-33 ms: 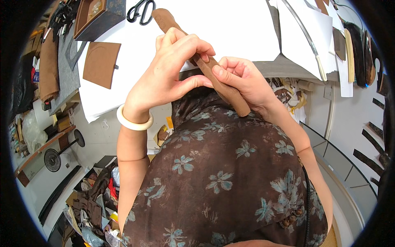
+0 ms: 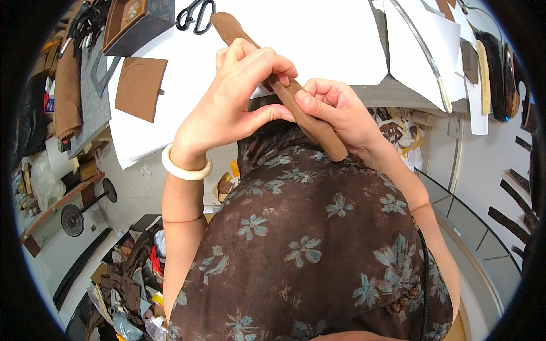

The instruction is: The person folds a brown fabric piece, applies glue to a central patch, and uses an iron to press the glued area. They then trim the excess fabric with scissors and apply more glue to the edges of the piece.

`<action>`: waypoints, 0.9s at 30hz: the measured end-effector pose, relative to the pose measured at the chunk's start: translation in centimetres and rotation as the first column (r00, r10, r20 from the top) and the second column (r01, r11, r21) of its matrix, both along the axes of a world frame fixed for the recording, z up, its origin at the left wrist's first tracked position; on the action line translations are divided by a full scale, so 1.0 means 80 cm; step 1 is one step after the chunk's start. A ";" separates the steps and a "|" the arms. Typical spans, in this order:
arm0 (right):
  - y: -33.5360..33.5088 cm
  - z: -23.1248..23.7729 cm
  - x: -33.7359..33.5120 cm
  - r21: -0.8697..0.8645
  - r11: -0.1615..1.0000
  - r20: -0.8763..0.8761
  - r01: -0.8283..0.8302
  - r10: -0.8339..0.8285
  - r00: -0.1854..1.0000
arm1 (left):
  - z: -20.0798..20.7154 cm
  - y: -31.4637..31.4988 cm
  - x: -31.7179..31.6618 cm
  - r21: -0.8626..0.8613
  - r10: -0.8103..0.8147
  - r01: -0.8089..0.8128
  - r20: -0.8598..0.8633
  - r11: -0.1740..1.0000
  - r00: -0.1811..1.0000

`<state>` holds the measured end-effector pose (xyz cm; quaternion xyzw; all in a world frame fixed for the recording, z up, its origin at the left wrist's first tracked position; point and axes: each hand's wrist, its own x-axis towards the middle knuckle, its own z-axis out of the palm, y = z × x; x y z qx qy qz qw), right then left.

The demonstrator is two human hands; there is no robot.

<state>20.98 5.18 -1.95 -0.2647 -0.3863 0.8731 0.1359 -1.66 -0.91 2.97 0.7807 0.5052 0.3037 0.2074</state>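
The person's right hand [image 2: 338, 108] pinches a brown strip [image 2: 321, 132] near its lower end, while the left hand [image 2: 242, 88] grasps it farther up, covering part of its middle — the strip slants across the near edge of a white sheet [image 2: 318, 34]. On that sheet a flat brown piece [image 2: 140, 89] bears a curved line; scissors [image 2: 199, 32] run out of view above, and a dark box [image 2: 156, 23], also cut off, holds something pale and rounded [image 2: 134, 10] — hard to make out.
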 end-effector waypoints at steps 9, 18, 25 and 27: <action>-0.006 -0.001 -0.002 -0.017 1.000 -0.035 0.006 -0.007 0.999 | 0.006 -0.006 -0.005 0.070 -0.027 0.033 -0.087 0.997 0.996; -0.016 -0.003 -0.008 0.059 0.998 -0.036 0.001 0.001 0.999 | 0.015 -0.012 -0.009 0.070 -0.033 0.039 -0.081 0.997 0.996; -0.015 -0.004 -0.007 0.045 0.999 -0.062 -0.021 0.023 0.998 | 0.016 -0.011 -0.006 0.074 -0.025 0.031 -0.078 0.997 0.997; -0.014 -0.003 -0.007 0.059 0.998 -0.056 -0.022 0.026 0.998 | 0.011 -0.009 -0.011 0.083 -0.046 0.053 -0.084 0.995 0.995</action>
